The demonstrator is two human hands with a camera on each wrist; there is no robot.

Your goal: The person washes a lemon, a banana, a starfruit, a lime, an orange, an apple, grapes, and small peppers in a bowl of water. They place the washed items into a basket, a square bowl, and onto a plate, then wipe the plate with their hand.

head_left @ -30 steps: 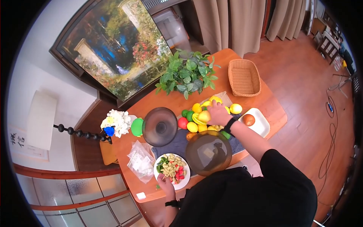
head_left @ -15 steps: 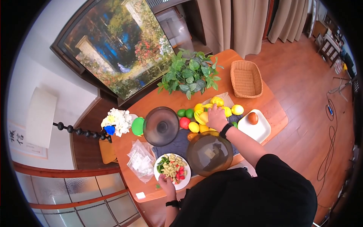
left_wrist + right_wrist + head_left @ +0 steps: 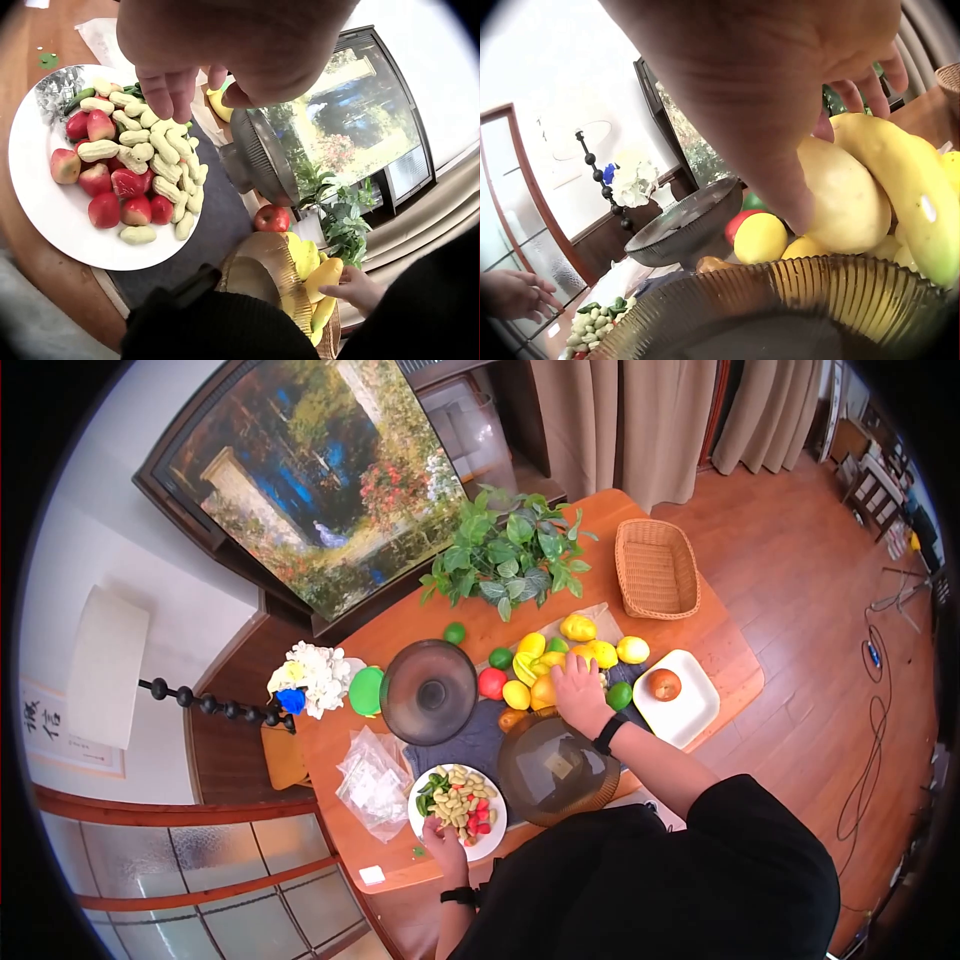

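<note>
My right hand [image 3: 582, 695] holds a mango [image 3: 847, 199] over the fruit pile, thumb on the near side and fingers round the far side. A banana [image 3: 904, 176] lies right beside it. Just in front stands an amber ribbed glass bowl [image 3: 560, 775]. Around the hand are lemons [image 3: 632, 650], a red apple [image 3: 491, 683] and green limes [image 3: 619, 695]. My left hand [image 3: 443, 845] hovers at the near edge of a white plate [image 3: 34, 187], fingers loosely bent and holding nothing. Peanuts [image 3: 169, 165], small red fruits [image 3: 105, 210] and green peppers [image 3: 433, 795] fill that plate.
A dark footed glass dish [image 3: 430, 705] stands left of the fruit. The white tray [image 3: 690, 720] on the right carries a brown round fruit [image 3: 664, 684]. Farther back are a wicker basket [image 3: 658, 565] and a leafy plant [image 3: 510, 555]. A plastic bag [image 3: 375, 790] lies left.
My right hand has drawn the mango from the pile toward the amber bowl. One green lime [has] rolled away left and back, behind the dark dish. The left hand stays by the plate.
</note>
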